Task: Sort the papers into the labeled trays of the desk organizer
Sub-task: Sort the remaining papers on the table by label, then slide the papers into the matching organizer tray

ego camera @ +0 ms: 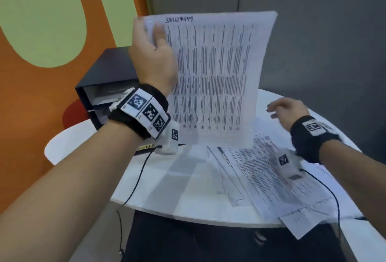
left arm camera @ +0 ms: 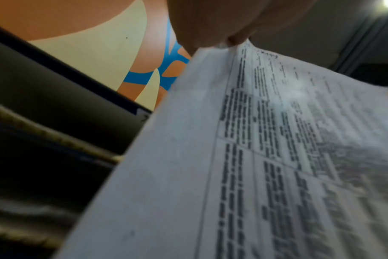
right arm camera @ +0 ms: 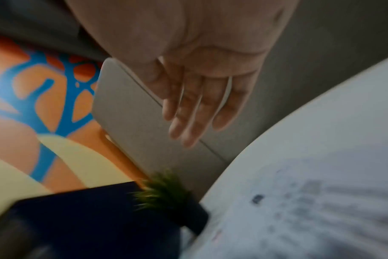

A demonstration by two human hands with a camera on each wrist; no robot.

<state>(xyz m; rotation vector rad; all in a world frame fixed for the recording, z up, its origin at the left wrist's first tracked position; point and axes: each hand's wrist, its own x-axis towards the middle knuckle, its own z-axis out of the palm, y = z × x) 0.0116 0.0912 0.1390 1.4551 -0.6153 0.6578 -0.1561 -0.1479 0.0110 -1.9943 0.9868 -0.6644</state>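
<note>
Left forearm: nearest the head camera, it rises from lower left and carries a black wristband with square printed markers.
Left hand: raised above the tabletop, thumb on the printed face and my fingers behind, pinching the upper left corner of one sheet.
Held sheet: upright and slightly bowed, a printed table of dense dark rows with a handwritten word at its top; the word is too blurred to read. The left wrist view shows the same sheet running away from my fingertip pinch.
Desk organizer: black, open-fronted, with stacked trays, standing at the far left of the tabletop just beside my left wrist; pale sheets lie in the upper tray. Its labels cannot be read.
Right hand: low over the right side of the tabletop, holding nothing; in the right wrist view my fingers are straight and lie side by side.
Loose papers: several printed sheets fanned flat on the tabletop below my right wrist, one corner overhanging the near edge.
Tabletop: white and round.
Small plant: green spiky tuft in a dark pot beside the organizer, seen only from the right wrist.
Cables: thin and black, trailing from both wristbands across the tabletop.
</note>
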